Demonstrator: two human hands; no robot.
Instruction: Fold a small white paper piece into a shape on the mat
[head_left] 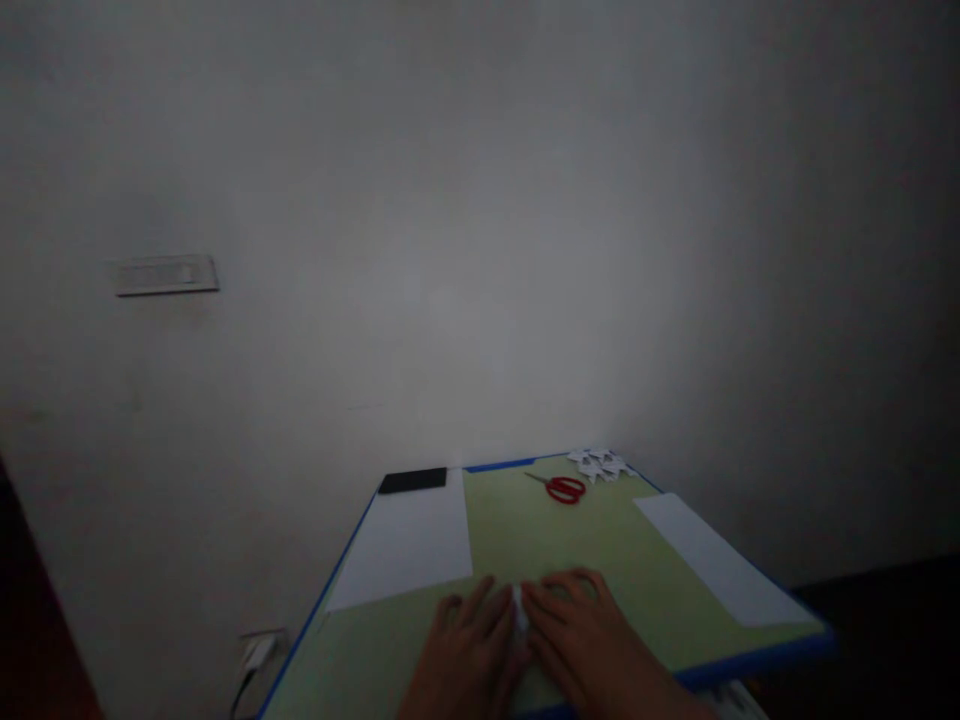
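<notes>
Near the front edge of the green table, a small piece of white paper [519, 614] shows between my two hands. My left hand [471, 640] has its fingers bent and pressed at the paper's left side. From the other side, the closed fingers of my right hand [577, 632] pinch it. Most of the paper is hidden under the fingers, so its shape cannot be made out fully. Beyond the hands lie red-handled scissors [564, 489], their blades pointing left.
A large white sheet [405, 545] lies on the table's left, with a dark flat object [413, 481] at its far end. A narrower white sheet [720, 560] lies along the right edge. Several white paper cut-outs [600, 466] sit at the far right corner, near the wall.
</notes>
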